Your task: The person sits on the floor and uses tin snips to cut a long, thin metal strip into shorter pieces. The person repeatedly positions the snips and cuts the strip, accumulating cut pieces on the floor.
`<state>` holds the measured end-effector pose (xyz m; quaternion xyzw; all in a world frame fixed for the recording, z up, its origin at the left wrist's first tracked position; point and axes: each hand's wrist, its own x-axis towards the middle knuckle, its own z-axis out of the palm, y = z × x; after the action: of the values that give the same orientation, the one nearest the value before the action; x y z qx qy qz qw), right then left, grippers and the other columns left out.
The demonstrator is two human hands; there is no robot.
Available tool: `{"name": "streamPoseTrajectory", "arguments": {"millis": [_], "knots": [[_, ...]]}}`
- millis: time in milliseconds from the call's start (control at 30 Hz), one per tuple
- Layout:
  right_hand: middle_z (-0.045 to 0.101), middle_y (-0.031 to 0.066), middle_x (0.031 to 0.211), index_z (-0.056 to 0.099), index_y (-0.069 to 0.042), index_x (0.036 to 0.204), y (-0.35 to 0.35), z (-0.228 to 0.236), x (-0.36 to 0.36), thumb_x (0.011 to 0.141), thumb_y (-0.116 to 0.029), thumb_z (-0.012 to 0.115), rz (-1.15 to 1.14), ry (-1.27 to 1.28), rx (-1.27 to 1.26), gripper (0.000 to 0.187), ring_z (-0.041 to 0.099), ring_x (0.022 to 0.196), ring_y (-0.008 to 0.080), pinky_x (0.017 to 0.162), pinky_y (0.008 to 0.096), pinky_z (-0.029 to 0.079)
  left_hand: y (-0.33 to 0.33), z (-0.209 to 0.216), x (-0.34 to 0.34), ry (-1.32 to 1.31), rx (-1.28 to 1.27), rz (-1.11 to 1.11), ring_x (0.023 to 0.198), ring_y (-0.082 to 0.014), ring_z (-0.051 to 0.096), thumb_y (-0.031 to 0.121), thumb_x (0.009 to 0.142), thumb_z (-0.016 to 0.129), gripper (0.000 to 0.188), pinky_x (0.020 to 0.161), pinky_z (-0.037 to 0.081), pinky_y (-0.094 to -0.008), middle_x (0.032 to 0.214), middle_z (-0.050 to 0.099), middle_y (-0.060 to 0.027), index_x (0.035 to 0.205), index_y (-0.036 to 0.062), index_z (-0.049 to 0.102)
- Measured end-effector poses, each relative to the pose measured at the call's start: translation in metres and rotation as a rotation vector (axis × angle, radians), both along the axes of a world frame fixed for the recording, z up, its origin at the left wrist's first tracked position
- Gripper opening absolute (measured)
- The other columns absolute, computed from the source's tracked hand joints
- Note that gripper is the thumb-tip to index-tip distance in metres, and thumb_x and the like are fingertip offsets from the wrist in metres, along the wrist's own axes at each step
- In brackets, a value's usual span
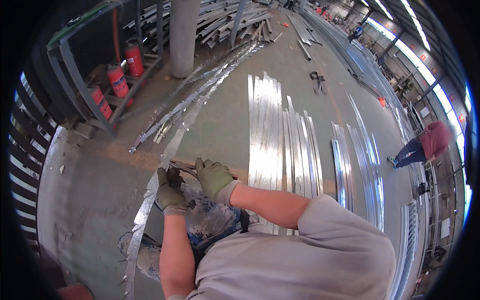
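Observation:
A long, bright metal strip (146,205) with jagged, cut edges and bent tabs runs along my left side, from the floor ahead past my knee. My left hand (171,192), in a green work glove, is closed at the strip's edge, its fingertips partly hidden. Just to the right, my gloved right hand (214,177) wraps round a pair of snips (186,167) with reddish-brown handles. The snips' tip points left at the strip; whether the blades touch it I cannot tell.
More jagged strips (210,80) lie ahead. Flat metal strips (265,130) lie in rows to the right. Red fire extinguishers (119,81) stand on a rack at left, near a round pillar (184,37). A black strap-like item (318,82) lies on the floor. A person (427,142) bends at far right.

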<state>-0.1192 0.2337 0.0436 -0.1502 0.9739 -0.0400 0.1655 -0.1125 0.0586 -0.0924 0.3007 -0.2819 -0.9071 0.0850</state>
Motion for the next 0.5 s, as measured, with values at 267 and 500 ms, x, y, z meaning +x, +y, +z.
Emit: {"name": "streamPoseTrajectory", "arguments": {"millis": [267, 500], "knots": [[0.071, 0.0221, 0.139, 0.051, 0.000, 0.158, -0.001, -0.005, 0.001, 0.101, -0.028, 0.076, 0.017, 0.204, 0.079, 0.068, 0.077, 0.118, 0.0411, 0.090, 0.0576, 0.065, -0.022, 0.000, 0.017, 0.126, 0.006, -0.033, 0.144, -0.0339, 0.063, 0.068, 0.114, 0.061, 0.077, 0.124, 0.048, -0.0475, 0.161, 0.066, -0.0155, 0.159, 0.0053, 0.063], [0.070, 0.0255, 0.139, 0.046, 0.000, 0.163, 0.028, -0.006, 0.005, 0.093, -0.020, 0.080, 0.078, 0.144, 0.055, 0.080, 0.075, 0.120, 0.0432, 0.099, 0.0543, 0.062, -0.021, 0.007, 0.019, 0.101, 0.113, -0.050, 0.138, -0.0393, 0.071, 0.055, 0.116, 0.065, 0.065, 0.112, 0.060, -0.0516, 0.148, 0.074, -0.0242, 0.156, 0.0038, 0.058]]}}
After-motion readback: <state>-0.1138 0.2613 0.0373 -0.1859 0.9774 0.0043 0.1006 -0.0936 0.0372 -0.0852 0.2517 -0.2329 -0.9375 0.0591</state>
